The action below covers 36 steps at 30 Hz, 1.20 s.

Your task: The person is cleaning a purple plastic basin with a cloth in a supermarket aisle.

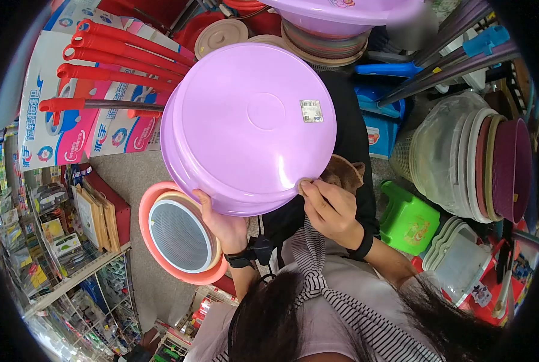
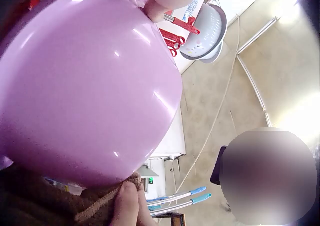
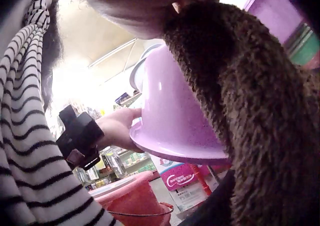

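A glossy light-purple plastic basin (image 1: 233, 139), bottom side up, is held in front of the person's body. A small label (image 1: 311, 111) sticks to its base. My left hand (image 1: 224, 224) grips its lower left edge, the thumb lying on the outer wall. At the lower right, my right hand (image 1: 331, 208) pinches a fuzzy brown cloth (image 1: 345, 173) right at the edge of the basin's base. In the right wrist view the cloth (image 3: 270, 91) hangs large in front of the basin wall. The left wrist view has the pinching fingertips (image 2: 128, 198) close by the basin.
Stacked pink and grey basins (image 1: 185, 232) stand on the floor at left, near a shelf of packaged goods (image 1: 52, 229). Red-handled mops (image 1: 118, 75) lean over boxes (image 1: 58, 130). At right are a green stool (image 1: 407, 217), nested tubs (image 1: 462, 157) and blue dustpans (image 1: 381, 130).
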Motion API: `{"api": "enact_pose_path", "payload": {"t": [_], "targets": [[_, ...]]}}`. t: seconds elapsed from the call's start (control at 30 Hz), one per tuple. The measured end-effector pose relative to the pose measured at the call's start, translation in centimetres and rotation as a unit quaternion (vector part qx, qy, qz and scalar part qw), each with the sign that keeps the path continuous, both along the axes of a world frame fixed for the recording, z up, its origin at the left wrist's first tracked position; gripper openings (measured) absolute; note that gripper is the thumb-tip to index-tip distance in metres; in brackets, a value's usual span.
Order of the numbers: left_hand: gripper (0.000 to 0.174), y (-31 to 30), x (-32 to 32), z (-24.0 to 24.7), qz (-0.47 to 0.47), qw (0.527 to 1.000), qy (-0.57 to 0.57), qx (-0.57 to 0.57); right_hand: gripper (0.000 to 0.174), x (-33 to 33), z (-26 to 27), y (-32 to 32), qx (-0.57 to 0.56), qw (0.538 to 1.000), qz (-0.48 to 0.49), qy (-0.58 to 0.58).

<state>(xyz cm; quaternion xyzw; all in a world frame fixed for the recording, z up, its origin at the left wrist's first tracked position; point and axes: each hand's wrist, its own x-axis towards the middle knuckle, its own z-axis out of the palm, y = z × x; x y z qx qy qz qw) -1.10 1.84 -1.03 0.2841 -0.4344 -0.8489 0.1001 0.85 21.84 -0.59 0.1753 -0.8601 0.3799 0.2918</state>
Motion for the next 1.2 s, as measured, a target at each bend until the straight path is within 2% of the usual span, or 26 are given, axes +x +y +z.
{"api": "enact_pose_path", "payload": {"t": [0.33, 0.53, 0.77, 0.83, 1.03, 1.2], "targets": [[0.062, 0.2, 0.2, 0.1, 0.003, 1.000, -0.001, 0.007, 0.039, 0.1, -0.4, -1.4, -0.015, 0.999, 0.003, 0.045], [0.062, 0.9, 0.3, 0.9, 0.008, 1.000, -0.016, 0.008, 0.040, -0.4, 1.6, -2.2, 0.083, 0.990, 0.058, 0.096], [0.061, 0.5, 0.2, 0.8, -0.014, 0.999, 0.006, 0.050, 0.040, -0.5, 2.4, -3.3, 0.066, 0.995, 0.040, 0.066], [0.060, 0.8, -0.4, 1.6, -0.010, 1.000, -0.017, 0.019, 0.038, -0.4, 2.2, -2.4, 0.069, 0.994, 0.059, 0.053], [0.061, 0.6, -0.5, 1.3, -0.003, 1.000, -0.011, -0.005, 0.040, -0.2, 1.4, -2.1, 0.034, 0.998, 0.005, 0.061], [0.060, 0.5, -0.2, 1.2, -0.006, 1.000, -0.013, 0.028, 0.041, -0.4, 2.5, -2.6, 0.086, 0.993, 0.060, 0.053]]}}
